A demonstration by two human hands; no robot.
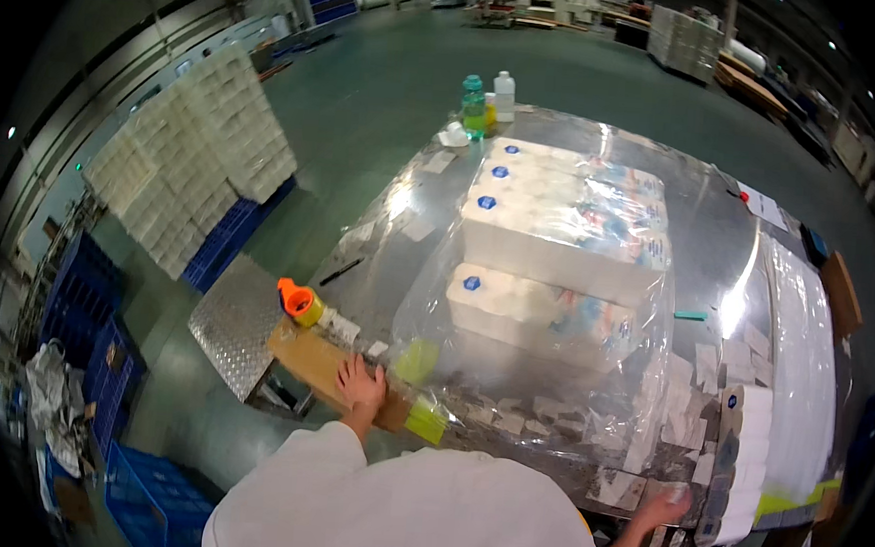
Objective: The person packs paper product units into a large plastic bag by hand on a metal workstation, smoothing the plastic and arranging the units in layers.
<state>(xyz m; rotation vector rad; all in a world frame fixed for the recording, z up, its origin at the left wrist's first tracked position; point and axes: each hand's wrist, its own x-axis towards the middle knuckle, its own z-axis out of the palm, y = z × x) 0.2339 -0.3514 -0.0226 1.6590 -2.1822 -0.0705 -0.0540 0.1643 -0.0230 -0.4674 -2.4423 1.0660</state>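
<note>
A green-floored industrial hall surrounds a metal-topped table. Packs of white rolls lie mid-surface under a clear plastic bag, its loose film spreading toward the near edge. Left hand: fingers spread, resting flat on a cardboard strip along the near left edge, gripping nothing. Right hand: at the near edge, beside a separate row of rolls at the near right corner; blurred, grip cannot be determined. Handling judgement: keep the packs square and the slack film flat, drawing it evenly, since thin film may snag or tear. Not verifiable: the bag's mouth, lost in glare and creases; the right fingertips; the near edge behind the torso.
</note>
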